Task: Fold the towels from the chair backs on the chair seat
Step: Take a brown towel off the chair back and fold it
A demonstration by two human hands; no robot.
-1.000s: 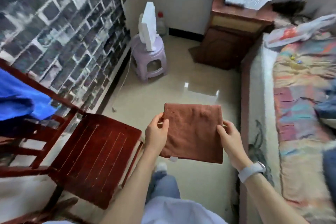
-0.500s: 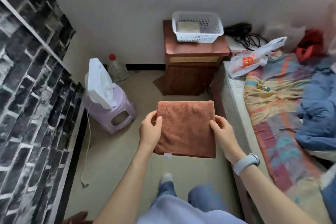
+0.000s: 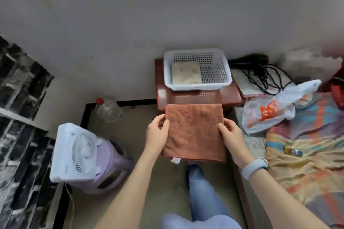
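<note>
Nearest me, my left hand point(image 3: 157, 135) and right hand point(image 3: 229, 135) carry the folded brown towel point(image 3: 194, 132) in the air between them, each grip pinching one side edge with the thumb on top and the other fingers hidden beneath. The towel is a neat flat square, a small white tag hanging at its near edge, so I judge the folding of this one done and the carrying step in hand. To the left, on the floor, a white fan point(image 3: 74, 151) leans on a purple stool point(image 3: 109, 169), with a clear bottle point(image 3: 108, 109) just beyond. To the right lies the bed point(image 3: 307, 163) with a plastic bag point(image 3: 270, 111) on it. Farther off, a white basket point(image 3: 197, 69) sits on the wooden nightstand point(image 3: 229, 96), a pale folded cloth already inside. No chair shows here. The next move, I reckon, calls for lifting the towel over the basket rim and lowering it flat so the fold holds.
</note>
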